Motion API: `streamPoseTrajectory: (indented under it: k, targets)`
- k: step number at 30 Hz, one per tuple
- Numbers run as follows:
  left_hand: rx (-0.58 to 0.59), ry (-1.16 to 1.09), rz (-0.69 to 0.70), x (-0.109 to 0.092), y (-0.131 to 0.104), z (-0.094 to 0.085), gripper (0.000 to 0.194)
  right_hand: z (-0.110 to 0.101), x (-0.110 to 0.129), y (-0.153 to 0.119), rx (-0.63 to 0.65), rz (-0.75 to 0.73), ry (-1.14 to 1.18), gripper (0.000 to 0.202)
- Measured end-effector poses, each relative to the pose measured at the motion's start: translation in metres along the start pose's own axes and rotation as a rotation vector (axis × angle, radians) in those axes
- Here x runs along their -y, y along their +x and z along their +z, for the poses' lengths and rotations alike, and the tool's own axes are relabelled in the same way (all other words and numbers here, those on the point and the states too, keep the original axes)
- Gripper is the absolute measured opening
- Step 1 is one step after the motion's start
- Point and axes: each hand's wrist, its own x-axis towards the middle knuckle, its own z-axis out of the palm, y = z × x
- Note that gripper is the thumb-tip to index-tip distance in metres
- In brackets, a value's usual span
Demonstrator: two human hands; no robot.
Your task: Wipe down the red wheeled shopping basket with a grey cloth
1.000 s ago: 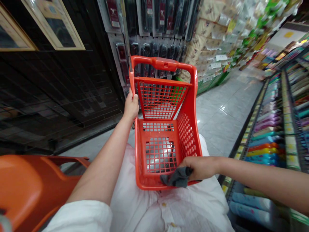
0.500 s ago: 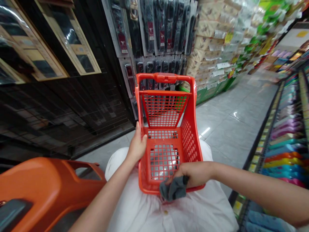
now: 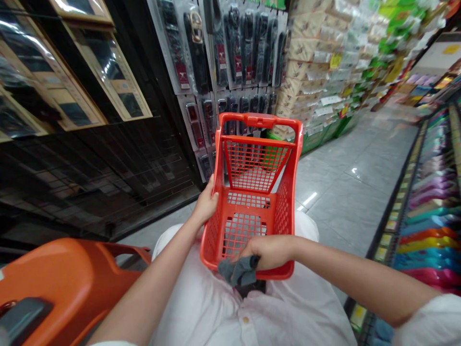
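Left hand (image 3: 206, 204) on basket (image 3: 287, 206) side wall: thumb inside, other fingers mostly hidden outside, so grip tightness can't be told. Right hand (image 3: 270, 252) closed on grey cloth (image 3: 239, 271) at near rim; fingertips hidden. Orange object (image 3: 68, 283) cut off at left edge. Basket sits at the lap, open side facing up, long axis running away, handle end far, leaning slightly right.

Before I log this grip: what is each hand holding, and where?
The right hand grips a bunched dark-grey cloth by its right end; the left hand holds the red latticed plastic basket by its left side.
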Motion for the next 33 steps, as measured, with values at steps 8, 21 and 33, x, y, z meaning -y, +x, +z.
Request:
streamPoseTrajectory:
  k: [8,21,33]
  targets:
    - [0.069,-0.026,0.071,0.001,0.057,0.017,0.074,-0.026,-0.013,0.036,-0.232,-0.021,0.012,0.022]
    - [0.24,0.27,0.102,-0.011,0.093,0.013,0.064,-0.043,-0.02,0.027,-0.205,0.027,-0.092,0.015]
    - [0.011,0.999,-0.056,-0.028,0.066,0.024,0.037,-0.044,0.02,-0.007,0.017,0.024,-0.593,0.034]
